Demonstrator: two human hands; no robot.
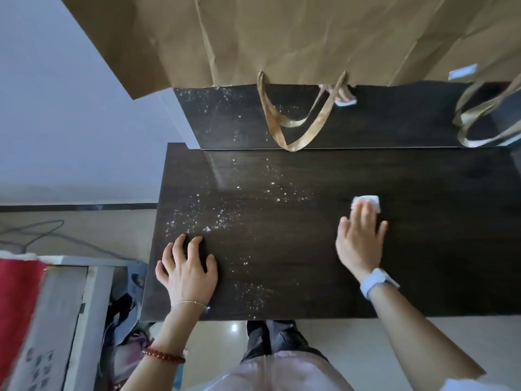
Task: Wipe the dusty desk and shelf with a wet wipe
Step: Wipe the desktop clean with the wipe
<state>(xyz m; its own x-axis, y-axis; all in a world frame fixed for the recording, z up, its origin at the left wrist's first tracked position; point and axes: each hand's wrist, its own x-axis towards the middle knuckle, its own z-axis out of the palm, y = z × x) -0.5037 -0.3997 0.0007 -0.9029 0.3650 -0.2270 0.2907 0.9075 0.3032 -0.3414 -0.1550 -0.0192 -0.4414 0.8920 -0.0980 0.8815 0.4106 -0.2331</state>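
Right hand (359, 241) flat on the dark desk (423, 249), fingers straight, pressing a folded white wet wipe (366, 201) at approx 3 o'clock of the desktop. Left hand (187, 266) w/ fingers spread and bent, tips resting on the wood at 8 o'clock, holding nothing. White dust specks (225, 218) from 8 to 11 o'clock. Brown paper bag (282, 38) w/ gold ribbon handles (296, 122) at 12.
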